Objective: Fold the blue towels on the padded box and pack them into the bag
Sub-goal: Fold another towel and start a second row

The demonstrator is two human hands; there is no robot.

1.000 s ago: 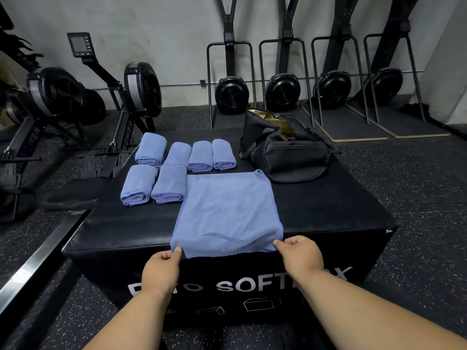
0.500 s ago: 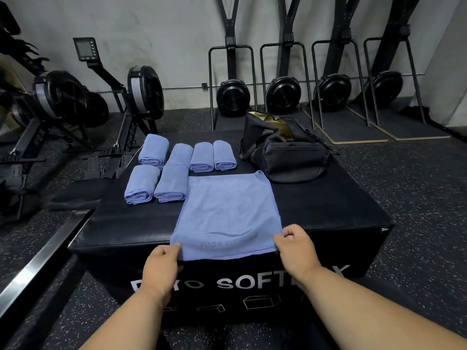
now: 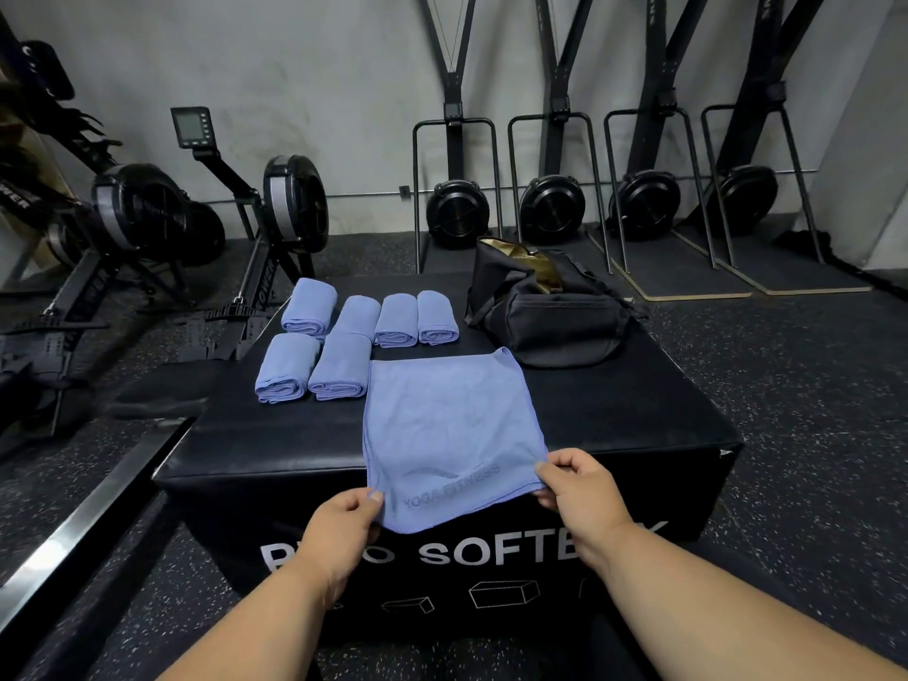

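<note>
Left hand (image 3: 344, 525): fingers curled, the near left corner of the flat blue towel (image 3: 449, 430) pinched between thumb and fingers. Right hand (image 3: 577, 486): the near right corner pinched likewise, thumb on top. The near edge is lifted slightly and hangs over the front lip of the padded box (image 3: 614, 425); the rest of the towel is spread flat on the box top.

Six folded towels (image 3: 339, 349) are laid in two rows on the far left of the box top, four behind and two in front, set close together. The bag (image 3: 550, 312), black with a tan lining showing at its open mouth, is stood at the far right of the box top, just beyond the flat towel's far right corner; whether the two touch cannot be told.

White lettering on the box front is partly covered by both wrists and the hanging towel edge. Faint print on the towel appears to read "YOGA FITNESS". Both forearms are cut off by the lower frame edge. Rowing machines (image 3: 206, 223) stand on the floor at left.
</note>
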